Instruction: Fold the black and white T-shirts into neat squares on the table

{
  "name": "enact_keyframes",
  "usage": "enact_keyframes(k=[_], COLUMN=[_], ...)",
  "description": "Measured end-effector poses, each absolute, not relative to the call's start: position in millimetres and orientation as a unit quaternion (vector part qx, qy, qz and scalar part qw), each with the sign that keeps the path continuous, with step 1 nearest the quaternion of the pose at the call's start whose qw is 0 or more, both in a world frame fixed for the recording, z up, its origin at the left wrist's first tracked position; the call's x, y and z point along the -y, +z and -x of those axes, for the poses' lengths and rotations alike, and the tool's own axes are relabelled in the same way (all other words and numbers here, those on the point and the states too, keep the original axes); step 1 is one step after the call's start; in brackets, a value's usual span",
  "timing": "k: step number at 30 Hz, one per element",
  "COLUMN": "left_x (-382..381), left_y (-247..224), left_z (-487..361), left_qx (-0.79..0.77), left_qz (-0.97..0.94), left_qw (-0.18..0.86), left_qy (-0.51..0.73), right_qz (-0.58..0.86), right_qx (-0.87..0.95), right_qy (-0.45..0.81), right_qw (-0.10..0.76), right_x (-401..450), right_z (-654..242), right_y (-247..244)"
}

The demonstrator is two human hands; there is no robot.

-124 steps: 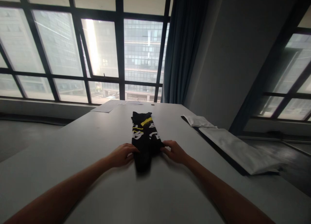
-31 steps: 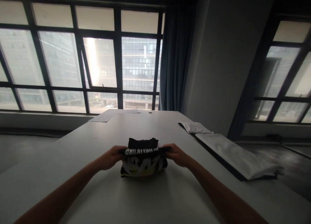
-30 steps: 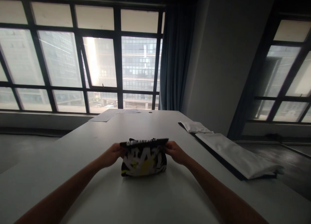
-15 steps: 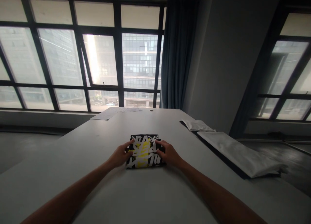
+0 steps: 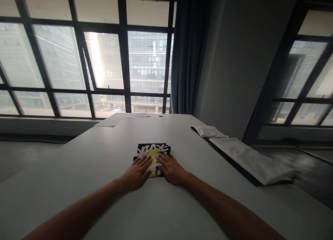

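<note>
A folded black cloth (image 5: 154, 150) with white lettering and yellow patches lies flat on the white table (image 5: 161, 205). It looks like a folded T-shirt, though its exact kind is not certain. My left hand (image 5: 137, 171) rests flat on its left side, fingers stretched out and pointing inward. Opposite, my right hand (image 5: 171, 167) presses flat on the right side, fingers also spread. A narrow strip of the yellow print shows between both hands. The cloth's lower corners are hidden beneath my palms.
Along the table's right edge lie a large white bag-like piece (image 5: 249, 160) and a smaller white piece (image 5: 210, 131), both over something black. Paper sheets (image 5: 110, 121) lie at the far left end. Windows and a blue curtain (image 5: 186, 59) stand beyond the table.
Both hands have gone from gripping the cloth's sides to lying flat on top of it, closer together. The view has shifted slightly.
</note>
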State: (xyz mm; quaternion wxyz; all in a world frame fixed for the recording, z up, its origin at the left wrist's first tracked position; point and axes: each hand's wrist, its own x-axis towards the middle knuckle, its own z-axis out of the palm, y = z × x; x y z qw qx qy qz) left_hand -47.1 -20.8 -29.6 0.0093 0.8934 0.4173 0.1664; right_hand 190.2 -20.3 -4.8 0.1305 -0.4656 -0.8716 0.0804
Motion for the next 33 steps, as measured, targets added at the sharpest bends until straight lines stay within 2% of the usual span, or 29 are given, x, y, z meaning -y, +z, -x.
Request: enact_keyframes(k=[3, 9, 14, 21, 26, 30, 33], left_x=[18.4, 12.8, 10.7, 4.1, 2.5, 9.5, 15.1], left_y=[-33.2, -23.8, -23.7, -22.9, -16.7, -18.0, -24.9], left_z=[47.2, 56.3, 58.0, 64.1, 68.8, 65.2, 57.5], left_qx=[-0.446, -0.548, -0.585, -0.552, -0.550, -0.501, -0.409], left_qz=[-0.885, -0.827, -0.803, -0.826, -0.828, -0.848, -0.892], left_qw=[0.045, 0.089, 0.087, 0.081, 0.063, -0.021, -0.021], left_qy=[0.127, 0.087, 0.077, 0.084, 0.092, 0.169, 0.191], right_qz=[0.475, 0.525, 0.544, 0.540, 0.594, 0.593, 0.586], right_qx=[0.866, 0.835, 0.821, 0.823, 0.794, 0.798, 0.803], right_qy=[0.133, 0.145, 0.159, 0.166, 0.083, 0.102, 0.062], right_qw=[0.086, 0.076, 0.065, 0.054, 0.101, 0.030, 0.089], right_x=[19.9, 15.8, 14.1, 3.2, -25.4, -44.3, -54.4], right_z=[-191.7, -198.7, -203.7, -204.8, -197.6, -184.2, -165.5], right_y=[-6.7, -4.0, -5.1, 0.3, 10.6, 12.7, 11.6])
